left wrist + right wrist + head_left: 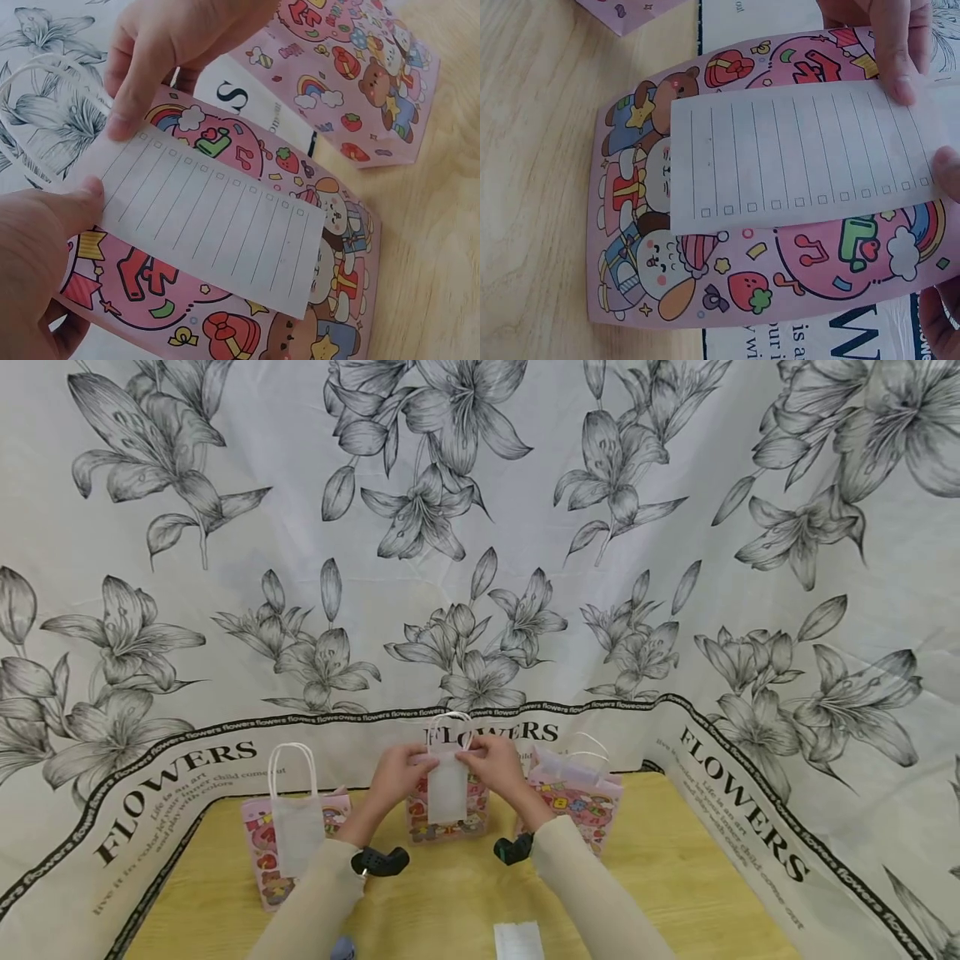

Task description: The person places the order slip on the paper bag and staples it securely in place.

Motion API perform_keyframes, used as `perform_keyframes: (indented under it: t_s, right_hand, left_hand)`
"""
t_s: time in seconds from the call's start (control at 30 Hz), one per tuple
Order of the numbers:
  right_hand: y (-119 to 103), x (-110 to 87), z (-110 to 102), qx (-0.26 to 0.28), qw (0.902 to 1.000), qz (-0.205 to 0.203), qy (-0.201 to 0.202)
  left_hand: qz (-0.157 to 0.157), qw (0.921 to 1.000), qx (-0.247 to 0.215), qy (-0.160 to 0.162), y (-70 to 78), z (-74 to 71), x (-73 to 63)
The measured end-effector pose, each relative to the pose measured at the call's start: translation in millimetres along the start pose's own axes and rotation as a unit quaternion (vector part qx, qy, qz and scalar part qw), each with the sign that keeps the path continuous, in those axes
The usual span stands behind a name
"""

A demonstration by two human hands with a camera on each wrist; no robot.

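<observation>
Left hand (396, 774) and right hand (498, 763) pinch a lined checklist slip (447, 795) against the middle gift bag (476, 825), near the desk's (660, 868) far edge.

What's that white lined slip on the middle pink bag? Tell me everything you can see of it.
The lined slip is a flat, white rectangle that looks like paper, ruled across its width with a small box at one end of each row. No writing is discernible in the rows. It lies lengthwise against the front of the middle pink bag, covering part of the cartoon print. The left hand and right hand hold its upper end, thumbs in front. Whether it is stuck down cannot be told.
</observation>
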State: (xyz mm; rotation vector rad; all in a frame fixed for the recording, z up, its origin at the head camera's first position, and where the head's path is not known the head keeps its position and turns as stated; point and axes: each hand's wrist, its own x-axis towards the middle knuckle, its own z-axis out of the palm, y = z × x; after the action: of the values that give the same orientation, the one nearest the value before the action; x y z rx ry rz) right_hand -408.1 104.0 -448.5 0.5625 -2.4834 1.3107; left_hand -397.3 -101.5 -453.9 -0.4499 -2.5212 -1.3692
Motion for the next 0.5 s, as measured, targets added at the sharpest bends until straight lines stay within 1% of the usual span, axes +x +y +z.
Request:
perform_keyframes:
  t_s: [0.07,0.13,0.2,0.27,0.37,0.4,0.5]
  right_hand:
    - [-1.3,-1.0,-0.8,0.012,0.9997,0.007,-0.02]
    - [-0.7,-3.4,-1.1,0.013,0.9991,0.013,-0.039]
    - [1.5,-5.9,-1.1,0.005,0.9986,0.01,-0.051]
    - [3.0,-6.6,-1.3,0.003,0.9985,-0.004,-0.055]
    - [3.5,-5.5,-2.3,0.022,0.9982,-0.017,-0.053]
    - [3.4,-5.0,-2.9,0.029,0.998,-0.015,-0.054]
    - [4.4,-4.1,-4.4,0.037,0.9973,0.001,-0.064]
  left_hand:
    - [0.001,0.9999,-0.008,0.011,-1.8,0.3,-0.5]
    - [0.002,0.9999,-0.007,0.01,-5.7,1.4,-1.3]
    - [0.001,1.0,-0.002,0.004,-8.6,2.3,-1.8]
    - [-0.004,1.0,-0.004,0.003,-9.8,2.3,-1.9]
    - [-0.002,0.9999,-0.012,0.01,-8.3,0.9,-0.4]
    - [0.002,0.9998,-0.017,0.012,-7.6,0.4,-0.1]
    - [-0.007,0.9995,-0.031,0.005,-5.7,-1.3,-0.3]
